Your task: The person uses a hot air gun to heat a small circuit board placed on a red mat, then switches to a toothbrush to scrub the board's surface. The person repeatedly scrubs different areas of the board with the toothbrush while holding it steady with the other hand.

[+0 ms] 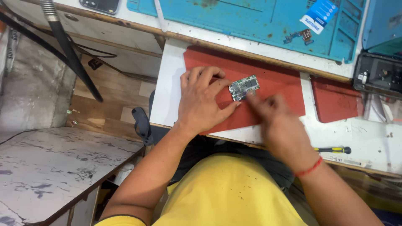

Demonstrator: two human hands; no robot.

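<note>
A small green circuit board (244, 87) lies on a red mat (276, 79) on the white pull-out shelf (167, 88). My left hand (202, 100) rests flat on the mat and pinches the board's left edge between thumb and fingers. My right hand (279, 121), blurred by motion, has its fingertips at the board's lower right corner; whether it holds a tool I cannot tell. A red thread band (309, 168) circles my right wrist.
A blue work mat (259, 21) with small metal parts (300, 36) and a blue card (319, 15) lies beyond. A second red mat (335, 100), an opened black phone body (379, 75), a yellow-handled screwdriver (335, 150), black cables (71, 54) and a marble-patterned side table (54, 167) surround it.
</note>
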